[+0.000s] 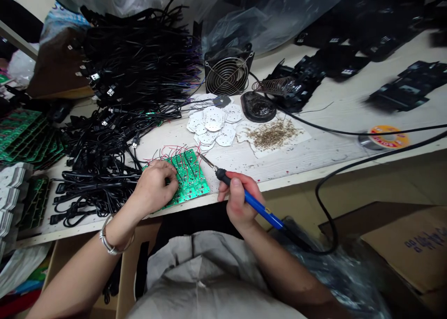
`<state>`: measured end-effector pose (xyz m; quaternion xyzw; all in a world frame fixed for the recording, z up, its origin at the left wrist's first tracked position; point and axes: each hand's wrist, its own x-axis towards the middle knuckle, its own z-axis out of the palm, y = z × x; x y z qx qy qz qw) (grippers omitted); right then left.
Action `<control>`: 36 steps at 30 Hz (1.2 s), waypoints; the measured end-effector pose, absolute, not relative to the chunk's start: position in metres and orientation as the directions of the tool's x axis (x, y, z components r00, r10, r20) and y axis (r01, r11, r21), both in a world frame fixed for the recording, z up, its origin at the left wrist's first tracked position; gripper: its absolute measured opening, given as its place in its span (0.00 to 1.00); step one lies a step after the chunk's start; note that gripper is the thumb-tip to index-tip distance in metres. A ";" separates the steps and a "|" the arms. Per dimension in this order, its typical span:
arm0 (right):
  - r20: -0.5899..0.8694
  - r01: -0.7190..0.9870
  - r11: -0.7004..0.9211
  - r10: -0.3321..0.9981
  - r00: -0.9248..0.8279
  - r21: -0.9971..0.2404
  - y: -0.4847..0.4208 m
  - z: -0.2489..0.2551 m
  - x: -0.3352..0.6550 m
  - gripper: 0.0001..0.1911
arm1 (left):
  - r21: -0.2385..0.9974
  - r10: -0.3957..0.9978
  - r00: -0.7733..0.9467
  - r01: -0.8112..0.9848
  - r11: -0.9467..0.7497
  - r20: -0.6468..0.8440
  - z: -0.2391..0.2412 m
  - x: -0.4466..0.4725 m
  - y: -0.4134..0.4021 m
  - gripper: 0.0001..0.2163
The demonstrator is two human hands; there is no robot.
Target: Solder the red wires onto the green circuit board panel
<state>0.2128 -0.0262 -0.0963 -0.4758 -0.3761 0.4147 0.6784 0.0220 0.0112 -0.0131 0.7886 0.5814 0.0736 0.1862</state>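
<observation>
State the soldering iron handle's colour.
Blue handle, with a black front grip; best seen in head view.

Smooth plastic and bare metal form the soldering iron (260, 207); the circuit board (192, 187) looks glossy.

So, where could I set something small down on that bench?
Bare bench shows between grain-strewn paper and the solder spool; another patch lies between the thin cable and the far-right black housing. Power cords and stacked circuit boards crowd the left; the wired circuit board and soldering iron occupy the front middle.
</observation>
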 end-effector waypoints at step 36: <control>0.132 -0.188 0.252 0.862 0.489 -0.949 -0.020 -0.124 0.214 0.16 | -0.006 0.950 0.170 0.985 -0.175 0.261 0.011 -0.046 0.184 0.12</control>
